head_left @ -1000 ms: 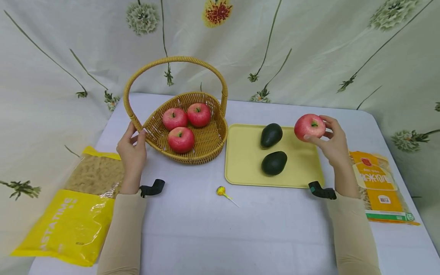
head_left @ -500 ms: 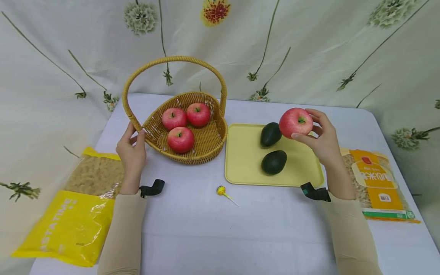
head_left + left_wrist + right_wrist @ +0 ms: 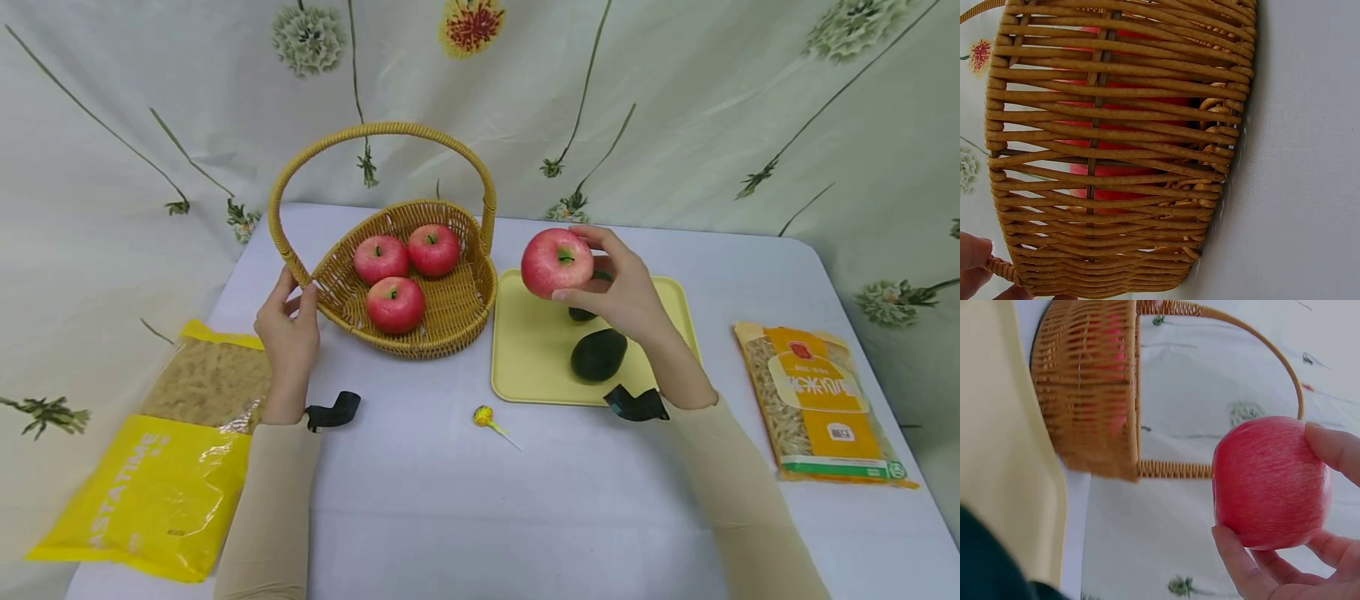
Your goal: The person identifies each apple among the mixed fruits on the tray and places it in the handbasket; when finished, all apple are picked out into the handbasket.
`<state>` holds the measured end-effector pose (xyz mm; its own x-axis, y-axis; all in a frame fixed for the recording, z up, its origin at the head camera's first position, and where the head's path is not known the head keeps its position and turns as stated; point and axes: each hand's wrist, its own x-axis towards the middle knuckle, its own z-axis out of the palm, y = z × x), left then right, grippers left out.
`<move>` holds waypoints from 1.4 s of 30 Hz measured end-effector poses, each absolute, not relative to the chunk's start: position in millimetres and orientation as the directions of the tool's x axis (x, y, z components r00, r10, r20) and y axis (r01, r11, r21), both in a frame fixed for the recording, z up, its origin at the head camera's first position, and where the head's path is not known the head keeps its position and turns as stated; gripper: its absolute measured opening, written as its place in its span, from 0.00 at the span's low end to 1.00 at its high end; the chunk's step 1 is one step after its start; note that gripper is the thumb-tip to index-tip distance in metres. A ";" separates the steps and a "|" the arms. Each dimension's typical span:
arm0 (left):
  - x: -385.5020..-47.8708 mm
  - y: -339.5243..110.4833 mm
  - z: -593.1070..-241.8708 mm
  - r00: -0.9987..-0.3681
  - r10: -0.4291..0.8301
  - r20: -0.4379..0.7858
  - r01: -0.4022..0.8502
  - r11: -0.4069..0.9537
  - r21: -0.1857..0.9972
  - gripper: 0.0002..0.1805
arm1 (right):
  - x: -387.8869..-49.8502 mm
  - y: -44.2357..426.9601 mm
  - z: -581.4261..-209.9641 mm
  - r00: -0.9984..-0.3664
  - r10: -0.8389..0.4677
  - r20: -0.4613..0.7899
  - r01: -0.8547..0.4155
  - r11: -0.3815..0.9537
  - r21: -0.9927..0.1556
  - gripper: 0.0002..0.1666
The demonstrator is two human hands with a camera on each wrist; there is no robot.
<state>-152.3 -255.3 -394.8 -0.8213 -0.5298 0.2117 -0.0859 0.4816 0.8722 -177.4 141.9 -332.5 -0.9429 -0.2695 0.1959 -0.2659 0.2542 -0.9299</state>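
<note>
My right hand [image 3: 626, 287] holds a red apple [image 3: 557, 263] between thumb and fingers, raised over the left part of the yellow tray [image 3: 525, 367]. In the right wrist view the apple [image 3: 1272, 481] hangs in front of the basket's handle. My left hand [image 3: 288, 333] pinches the base of the handle of a wicker basket [image 3: 450, 312] on its left side. Three red apples [image 3: 395, 305] lie inside that basket. Two dark green avocados are on the tray: the front avocado [image 3: 598, 355] shows whole, while the rear avocado [image 3: 581, 314] is mostly hidden behind my right hand.
A yellow bag of pasta [image 3: 165, 467] lies at the left edge of the table. Toward the right edge is an orange and clear food packet [image 3: 828, 404]. A yellow lollipop [image 3: 483, 416] lies in front of the basket and tray. Patterned cloth [image 3: 675, 108] hangs behind the table.
My right hand has carried the apple leftward from the tray's right end toward the basket, uncovering the orange packet and covering the rear avocado. My left hand stays on the basket handle.
</note>
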 end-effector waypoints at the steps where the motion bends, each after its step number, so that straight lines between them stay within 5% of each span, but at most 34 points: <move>1: -152.4 -255.4 -395.0 -0.820 -0.530 0.214 -0.084 0.482 0.872 0.25 | -179.0 136.0 -331.3 -0.939 -0.286 0.193 -0.269 0.257 -0.928 0.45; 21: -153.6 -256.2 -394.2 -0.820 -0.539 0.195 -0.102 0.472 0.876 0.26 | -209.9 36.4 -341.2 -0.898 -0.434 0.073 -0.285 0.449 -0.847 0.46; 42: -152.4 -255.5 -393.4 -0.827 -0.520 0.212 -0.075 0.476 0.876 0.25 | -224.6 -4.1 -356.0 -0.912 -0.407 -0.057 -0.244 0.649 -0.720 0.45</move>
<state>-152.4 -255.5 -393.4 -0.8272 -0.5205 0.2118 -0.0750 0.4758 0.8764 -224.6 -4.1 -356.0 -0.9118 -0.4067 -0.0573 -0.2444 0.6494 -0.7201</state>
